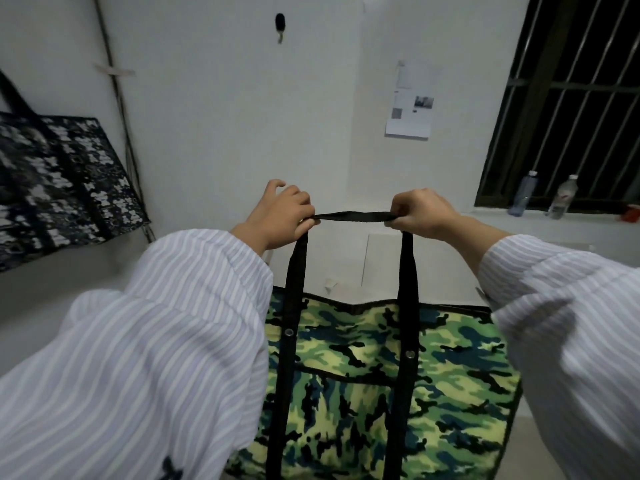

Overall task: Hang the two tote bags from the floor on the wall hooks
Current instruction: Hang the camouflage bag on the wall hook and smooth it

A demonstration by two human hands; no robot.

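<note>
Left hand (277, 216): fingers curled tight round the left end of the strap (353, 216), one finger lifted clear.
Right hand (420, 213): closed in a pinch on the right end of the strap.
Strap: black, pulled taut and level between the two hands, its two legs running down to the bag.
Camo bag (346, 375): green, hangs below the hands, in front of the wall (214, 133).
Hook (280, 26): dark, high on the wall, well above the strap and bare.
Dark bag (59, 181): patterned, flat against the left wall, its strap running up out of view.
Sleeves (156, 341): white, striped.
Paper (410, 112): stuck on the wall, right of the hook.
Window (571, 98): barred, dark, at right.
Bottles (524, 194): two, upright on the sill (554, 223), near each other.
</note>
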